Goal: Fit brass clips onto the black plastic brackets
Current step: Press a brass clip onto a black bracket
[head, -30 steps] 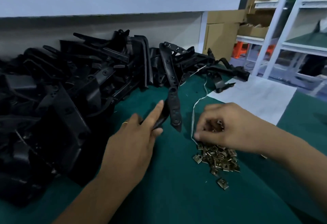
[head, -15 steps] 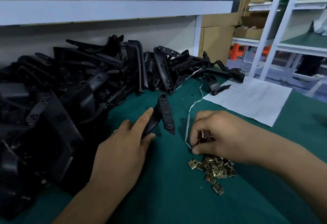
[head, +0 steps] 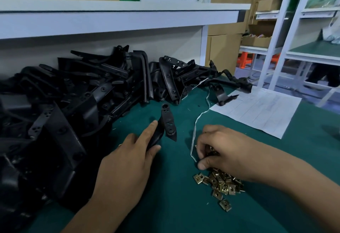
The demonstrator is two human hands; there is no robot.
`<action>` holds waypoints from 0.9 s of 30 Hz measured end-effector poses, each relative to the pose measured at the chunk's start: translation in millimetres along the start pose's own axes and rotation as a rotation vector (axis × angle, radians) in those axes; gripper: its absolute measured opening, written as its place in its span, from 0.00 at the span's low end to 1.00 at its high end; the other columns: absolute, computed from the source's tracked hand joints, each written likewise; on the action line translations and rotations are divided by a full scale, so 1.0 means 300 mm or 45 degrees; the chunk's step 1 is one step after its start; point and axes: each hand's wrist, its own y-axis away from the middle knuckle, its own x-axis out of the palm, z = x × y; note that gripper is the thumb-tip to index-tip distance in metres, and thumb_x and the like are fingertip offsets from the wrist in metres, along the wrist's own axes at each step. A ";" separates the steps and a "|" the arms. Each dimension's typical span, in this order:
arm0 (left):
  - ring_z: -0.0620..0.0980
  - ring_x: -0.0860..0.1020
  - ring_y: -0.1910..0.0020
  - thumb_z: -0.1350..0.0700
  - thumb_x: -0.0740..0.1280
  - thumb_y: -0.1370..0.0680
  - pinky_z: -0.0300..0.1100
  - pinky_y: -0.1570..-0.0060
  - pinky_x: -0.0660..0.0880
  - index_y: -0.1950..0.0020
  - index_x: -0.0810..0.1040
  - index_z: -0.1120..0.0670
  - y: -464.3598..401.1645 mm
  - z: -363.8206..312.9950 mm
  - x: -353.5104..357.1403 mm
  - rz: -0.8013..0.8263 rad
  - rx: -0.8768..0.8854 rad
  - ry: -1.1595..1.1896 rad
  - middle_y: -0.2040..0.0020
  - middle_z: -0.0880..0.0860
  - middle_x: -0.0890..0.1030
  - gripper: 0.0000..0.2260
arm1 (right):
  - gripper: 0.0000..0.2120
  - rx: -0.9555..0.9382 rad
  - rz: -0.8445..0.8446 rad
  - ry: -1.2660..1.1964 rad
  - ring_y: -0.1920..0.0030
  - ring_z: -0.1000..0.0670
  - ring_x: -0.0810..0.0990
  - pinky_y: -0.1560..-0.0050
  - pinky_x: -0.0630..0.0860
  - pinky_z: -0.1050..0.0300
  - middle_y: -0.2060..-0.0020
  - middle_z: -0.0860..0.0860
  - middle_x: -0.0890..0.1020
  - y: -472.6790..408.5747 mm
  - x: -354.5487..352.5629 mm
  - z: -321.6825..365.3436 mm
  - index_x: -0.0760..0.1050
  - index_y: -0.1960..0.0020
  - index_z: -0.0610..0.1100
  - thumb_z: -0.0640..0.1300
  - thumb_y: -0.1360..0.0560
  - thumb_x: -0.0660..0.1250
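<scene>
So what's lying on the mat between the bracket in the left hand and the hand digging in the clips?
In the head view, a thin white strip snakes over green mat between bracket and right hand.

The table (head: 174, 205) is covered with a dark green cloth, matt and a little fuzzy. The brackets in the big pile (head: 73, 107) on the left are black plastic, smooth, with a soft shine on the edges. The bracket (head: 168, 122) held by the left hand (head: 127, 170) looks the same. The clips (head: 220, 185) near the right hand (head: 226, 151) are brass-coloured metal, shiny. Far right lies a white paper sheet (head: 261, 111), matt. Behind it stand brown cardboard boxes (head: 223, 48).
</scene>
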 end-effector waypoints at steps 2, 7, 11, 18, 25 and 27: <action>0.42 0.74 0.58 0.32 0.42 0.20 0.40 0.57 0.77 0.21 0.36 0.30 0.001 -0.001 0.000 -0.002 0.000 0.002 0.51 0.42 0.70 0.29 | 0.10 -0.058 -0.030 -0.070 0.48 0.61 0.72 0.51 0.69 0.64 0.54 0.60 0.75 -0.004 0.001 0.007 0.74 0.56 0.54 0.56 0.23 0.73; 0.42 0.75 0.58 0.32 0.45 0.20 0.41 0.59 0.76 0.19 0.41 0.30 0.001 0.000 0.002 -0.003 -0.001 0.040 0.52 0.42 0.70 0.29 | 0.10 -0.084 -0.231 -0.425 0.63 0.58 0.76 0.62 0.72 0.64 0.62 0.59 0.80 -0.006 0.005 0.015 0.71 0.54 0.54 0.55 0.20 0.70; 0.42 0.75 0.58 0.32 0.44 0.21 0.41 0.57 0.77 0.20 0.40 0.29 -0.003 0.000 0.001 -0.013 -0.009 0.066 0.51 0.41 0.71 0.29 | 0.12 -0.048 -0.255 -0.647 0.62 0.54 0.82 0.58 0.79 0.56 0.62 0.52 0.84 -0.013 0.017 0.017 0.74 0.56 0.52 0.51 0.26 0.78; 0.43 0.75 0.60 0.32 0.53 0.21 0.40 0.61 0.77 0.21 0.41 0.27 0.000 -0.008 -0.007 -0.021 0.047 0.102 0.52 0.40 0.69 0.31 | 0.06 0.011 -0.445 -1.044 0.61 0.51 0.84 0.55 0.81 0.59 0.62 0.47 0.86 -0.029 0.018 0.004 0.84 0.56 0.45 0.36 0.27 0.79; 0.43 0.75 0.63 0.36 0.59 0.21 0.41 0.66 0.77 0.20 0.50 0.29 0.002 -0.015 -0.019 -0.009 0.089 0.120 0.53 0.40 0.70 0.31 | 0.14 0.177 -0.467 -1.712 0.56 0.44 0.89 0.57 0.84 0.58 0.59 0.41 0.87 -0.028 0.010 0.027 0.82 0.48 0.37 0.37 0.32 0.79; 0.44 0.75 0.63 0.37 0.59 0.20 0.43 0.66 0.78 0.20 0.50 0.28 0.002 -0.015 -0.020 -0.007 0.104 0.126 0.52 0.41 0.71 0.31 | 0.16 0.222 -0.445 -1.806 0.56 0.44 0.88 0.55 0.84 0.56 0.61 0.42 0.87 -0.031 0.011 0.032 0.83 0.50 0.38 0.40 0.35 0.80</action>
